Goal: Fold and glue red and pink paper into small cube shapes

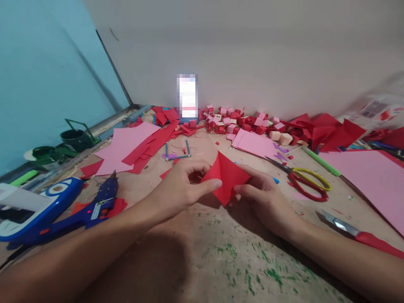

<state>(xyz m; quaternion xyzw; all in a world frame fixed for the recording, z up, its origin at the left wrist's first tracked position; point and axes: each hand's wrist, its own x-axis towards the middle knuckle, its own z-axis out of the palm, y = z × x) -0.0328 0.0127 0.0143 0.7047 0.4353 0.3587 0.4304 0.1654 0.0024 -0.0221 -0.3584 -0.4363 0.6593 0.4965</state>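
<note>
While both hands pinch the small folded red paper square [226,179] above the worn tabletop [202,252] | left hand [179,185] thumb presses its left edge | right hand [268,198] fingertips grip its right corner | red-and-yellow scissors [304,181] right of the paper | best to align the edges, then crease firmly.

At the frame's centre the folded paper [226,179] is plain red, the scissors [304,182] to its right have red and yellow handles, the glue gun [96,206] at lower left is dark blue, pink sheets [372,176] lie at right, and green flecks mark the tan table [221,252].
</note>
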